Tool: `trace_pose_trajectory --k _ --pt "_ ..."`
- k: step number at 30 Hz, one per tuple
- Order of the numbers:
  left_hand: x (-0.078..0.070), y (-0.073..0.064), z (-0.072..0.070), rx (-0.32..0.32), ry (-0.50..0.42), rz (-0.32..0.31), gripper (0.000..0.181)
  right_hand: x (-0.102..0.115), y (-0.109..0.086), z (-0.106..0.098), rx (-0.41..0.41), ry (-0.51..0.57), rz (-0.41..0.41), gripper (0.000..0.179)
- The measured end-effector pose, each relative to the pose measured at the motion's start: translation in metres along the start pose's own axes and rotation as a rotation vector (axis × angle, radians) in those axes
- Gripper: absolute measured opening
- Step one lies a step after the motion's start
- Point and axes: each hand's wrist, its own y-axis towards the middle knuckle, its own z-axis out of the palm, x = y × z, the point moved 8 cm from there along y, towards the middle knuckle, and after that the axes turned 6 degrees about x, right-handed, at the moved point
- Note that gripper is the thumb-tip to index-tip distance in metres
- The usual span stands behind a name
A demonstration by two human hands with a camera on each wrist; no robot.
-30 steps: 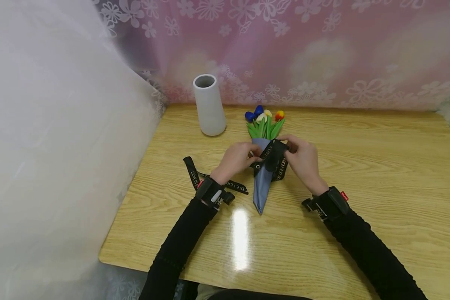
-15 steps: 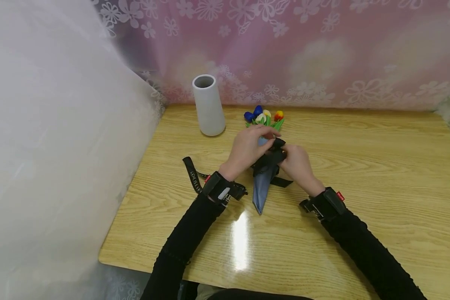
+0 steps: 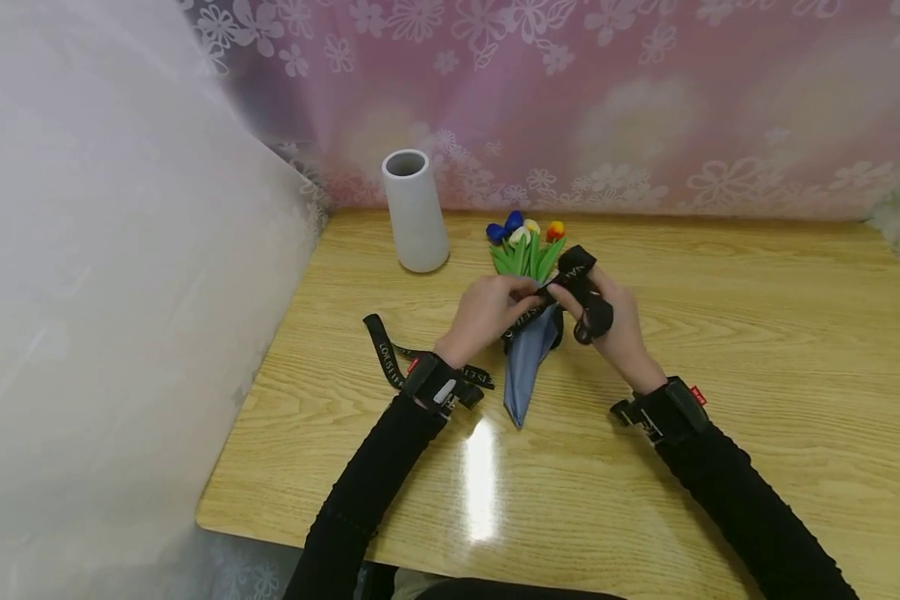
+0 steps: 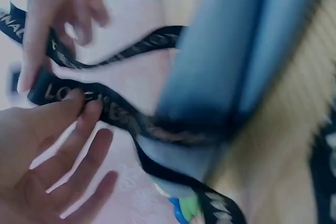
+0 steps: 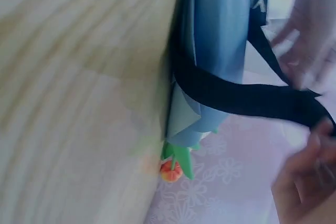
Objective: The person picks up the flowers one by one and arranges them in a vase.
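A small bouquet of tulips (image 3: 521,254) lies on the table in a blue-grey paper cone (image 3: 523,367). Black ribbon (image 3: 576,263) with printed lettering wraps round the cone. My left hand (image 3: 482,315) pinches the ribbon between thumb and fingers over the cone, plain in the left wrist view, where the lettered ribbon (image 4: 113,106) runs back to the paper. To the right, my right hand (image 3: 621,329) holds another part of it, with loops hanging over its fingers. In the right wrist view a dark band (image 5: 226,93) stretches from the wrap to the right hand (image 5: 307,182).
A white vase (image 3: 417,217) stands upright behind and left of the bouquet. Cut lengths of black ribbon (image 3: 382,350) lie beside my left wrist. The wooden table (image 3: 757,333) ends at a pink flowered curtain (image 3: 630,108); white sheeting hangs at the left.
My left hand reached up and right over the bouquet, then drew back left, pinching the ribbon. The right hand shifted slightly right, and the ribbon loops now stand higher beside the flowers.
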Motion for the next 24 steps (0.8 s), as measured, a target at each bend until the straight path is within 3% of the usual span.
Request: trace_pose_trajectory --k 4,8,11,14,17,20,24 --pt "-0.012 0.004 -0.009 -0.05 -0.062 0.057 0.019 -0.003 -0.002 0.015 0.175 -0.016 0.035 0.025" --pt "-0.018 0.003 -0.013 -0.038 -0.122 0.112 0.025 -0.002 -0.003 0.008 0.156 -0.064 0.012 0.017" --pt "-0.013 -0.005 -0.01 -0.006 -0.134 0.123 0.033 -0.01 -0.005 -0.007 0.124 -0.091 0.063 0.017" --pt "0.003 -0.018 -0.003 0.088 -0.127 0.073 0.039 -0.026 -0.011 -0.029 0.104 -0.086 0.156 0.019" --pt "0.027 -0.034 0.006 0.232 -0.071 0.003 0.039 -0.044 -0.022 -0.059 0.078 -0.089 0.25 0.022" --pt "0.048 -0.05 0.012 0.346 -0.028 -0.049 0.036 -0.064 -0.038 -0.086 0.118 -0.13 0.353 0.027" --pt "0.071 -0.066 0.01 0.366 -0.029 -0.121 0.023 -0.093 -0.061 -0.108 0.207 -0.187 0.464 0.033"
